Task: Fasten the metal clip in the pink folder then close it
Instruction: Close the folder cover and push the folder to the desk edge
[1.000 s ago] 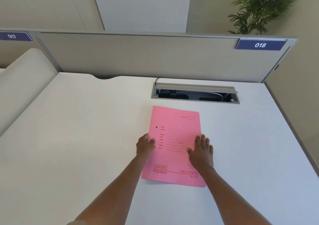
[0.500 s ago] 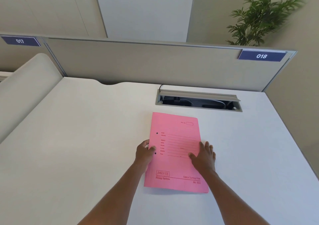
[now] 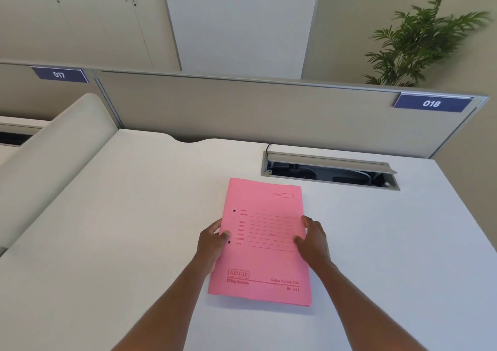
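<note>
Pink folder [image 3: 265,243]: closed, cover up, lying flat on the white desk [image 3: 107,243] between the two hands. Printed form lines and "DELUXE Filing System" on the cover; two small dark punch holes near its spine edge, one just by the left thumb. The metal clip is hidden inside; its state cannot be told.

Left hand [image 3: 212,243]: grips the folder's spine edge, thumb on top of the cover, fingers curled at or under the edge.

Right hand [image 3: 313,239]: grips the opposite long edge, fingers bent over onto the cover, thumb on the cover closer to the body.

Cable tray [image 3: 329,171]: recessed in the desk, lid raised, beyond the right hand and just past the folder's far edge.

Partition [image 3: 269,114]: grey, beyond both hands, carrying plates "017" [image 3: 59,74] and "018" [image 3: 431,103].

Plant [image 3: 419,41]: green, behind the partition, far beyond the right hand.
</note>
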Demonstrator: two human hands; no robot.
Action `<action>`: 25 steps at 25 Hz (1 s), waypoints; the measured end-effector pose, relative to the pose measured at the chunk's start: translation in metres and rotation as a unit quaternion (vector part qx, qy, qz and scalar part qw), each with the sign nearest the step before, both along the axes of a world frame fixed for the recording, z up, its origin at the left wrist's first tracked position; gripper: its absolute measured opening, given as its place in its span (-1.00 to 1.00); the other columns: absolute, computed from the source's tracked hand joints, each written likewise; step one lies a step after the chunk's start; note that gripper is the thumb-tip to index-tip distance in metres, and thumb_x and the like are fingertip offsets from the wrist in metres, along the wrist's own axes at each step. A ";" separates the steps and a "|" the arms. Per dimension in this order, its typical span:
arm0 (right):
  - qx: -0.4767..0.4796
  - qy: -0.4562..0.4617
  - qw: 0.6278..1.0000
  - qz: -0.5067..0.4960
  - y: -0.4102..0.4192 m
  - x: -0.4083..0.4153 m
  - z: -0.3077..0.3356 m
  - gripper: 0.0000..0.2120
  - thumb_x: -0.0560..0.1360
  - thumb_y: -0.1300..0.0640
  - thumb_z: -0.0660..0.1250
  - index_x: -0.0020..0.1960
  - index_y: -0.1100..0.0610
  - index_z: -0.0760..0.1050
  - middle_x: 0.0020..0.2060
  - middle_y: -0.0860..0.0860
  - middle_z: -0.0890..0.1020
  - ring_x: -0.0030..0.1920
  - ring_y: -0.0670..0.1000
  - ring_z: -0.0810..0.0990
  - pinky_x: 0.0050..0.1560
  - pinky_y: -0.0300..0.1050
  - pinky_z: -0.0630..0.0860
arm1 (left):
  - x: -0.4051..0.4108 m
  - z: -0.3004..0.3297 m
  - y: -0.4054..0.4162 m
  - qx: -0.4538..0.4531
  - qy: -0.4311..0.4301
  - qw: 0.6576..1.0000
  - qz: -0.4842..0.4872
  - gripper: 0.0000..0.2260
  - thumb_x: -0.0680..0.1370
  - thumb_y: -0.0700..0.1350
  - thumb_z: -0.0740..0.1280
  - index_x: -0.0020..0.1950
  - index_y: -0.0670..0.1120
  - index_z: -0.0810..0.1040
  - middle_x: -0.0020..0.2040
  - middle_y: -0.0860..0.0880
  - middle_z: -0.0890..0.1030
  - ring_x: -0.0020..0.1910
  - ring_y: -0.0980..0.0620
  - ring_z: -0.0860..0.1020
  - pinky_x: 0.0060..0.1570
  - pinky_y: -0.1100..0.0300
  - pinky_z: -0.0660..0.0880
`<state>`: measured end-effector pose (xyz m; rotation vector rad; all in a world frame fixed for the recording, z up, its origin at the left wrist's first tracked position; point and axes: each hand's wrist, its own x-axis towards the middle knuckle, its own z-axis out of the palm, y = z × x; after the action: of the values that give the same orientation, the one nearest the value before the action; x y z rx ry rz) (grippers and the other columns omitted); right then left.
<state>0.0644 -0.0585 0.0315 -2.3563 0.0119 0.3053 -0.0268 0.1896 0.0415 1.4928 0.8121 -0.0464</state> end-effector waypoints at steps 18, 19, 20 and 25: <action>-0.018 -0.022 0.997 0.077 0.158 0.118 0.014 -0.52 0.51 0.35 0.28 0.42 0.21 0.38 0.30 0.16 0.45 0.31 0.16 0.48 0.26 -0.05 0.44 | 0.108 0.017 0.152 0.324 0.092 0.937 -0.096 -0.81 0.56 -0.19 0.29 0.16 -0.15 0.52 0.02 -0.14 0.67 0.03 -0.21 0.61 -0.08 0.07 0.51; -0.022 -0.022 0.997 0.075 0.163 0.127 0.013 -0.55 0.51 0.35 0.28 0.40 0.22 0.39 0.29 0.17 0.46 0.30 0.16 0.48 0.22 -0.07 0.45 | 0.118 0.016 0.156 0.328 0.093 0.935 -0.099 -0.80 0.56 -0.18 0.29 0.18 -0.15 0.52 0.06 -0.14 0.66 0.07 -0.21 0.60 -0.05 0.07 0.50; -0.024 -0.022 0.997 0.073 0.167 0.134 0.012 -0.57 0.51 0.36 0.28 0.37 0.23 0.41 0.28 0.17 0.47 0.27 0.16 0.50 0.15 -0.11 0.44 | 0.127 0.014 0.159 0.331 0.092 0.934 -0.100 -0.77 0.57 -0.18 0.30 0.22 -0.15 0.51 0.11 -0.13 0.65 0.11 -0.20 0.60 -0.01 0.07 0.50; -0.046 -0.023 0.995 0.080 0.176 0.165 0.002 -0.63 0.51 0.35 0.29 0.32 0.23 0.44 0.21 0.17 0.45 0.06 0.07 0.48 0.00 -0.16 0.42 | 0.163 0.000 0.171 0.338 0.093 0.930 -0.114 -0.59 0.58 -0.17 0.28 0.43 -0.18 0.43 0.31 -0.15 0.59 0.28 -0.20 0.55 0.24 -0.07 0.52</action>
<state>0.2289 0.1176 0.0336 -2.4601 -0.1895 0.3342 0.1362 0.3604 0.0413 2.2610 0.8450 -0.0883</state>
